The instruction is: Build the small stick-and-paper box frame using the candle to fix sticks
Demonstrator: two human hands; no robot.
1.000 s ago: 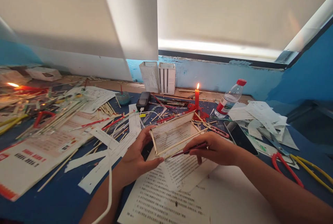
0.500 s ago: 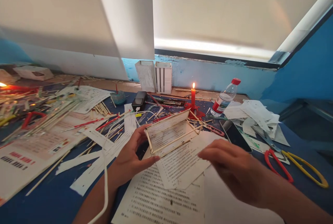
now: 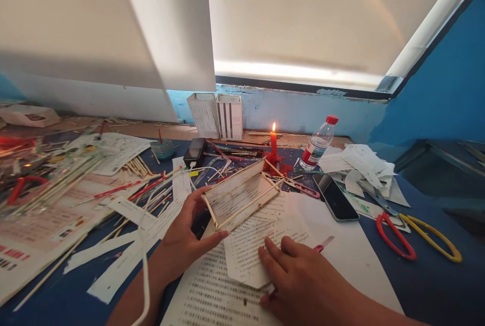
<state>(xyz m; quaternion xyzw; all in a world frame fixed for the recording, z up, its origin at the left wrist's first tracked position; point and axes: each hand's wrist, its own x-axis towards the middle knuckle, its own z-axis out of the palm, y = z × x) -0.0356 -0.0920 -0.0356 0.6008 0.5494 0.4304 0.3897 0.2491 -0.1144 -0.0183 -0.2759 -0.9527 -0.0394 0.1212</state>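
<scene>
There are two hands (image 3: 188,240) (image 3: 299,278), one bottle (image 3: 317,147) and one phone (image 3: 335,197).

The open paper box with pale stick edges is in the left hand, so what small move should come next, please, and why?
Perhaps fold the white printed paper flap up towards the box, since it lies spread at the box's near edge, the right hand is over it, and the left hand holds the box.

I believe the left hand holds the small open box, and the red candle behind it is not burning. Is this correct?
Not quite: the red candle is burning, as the head view shows. The left hand does hold the small open box.
</scene>
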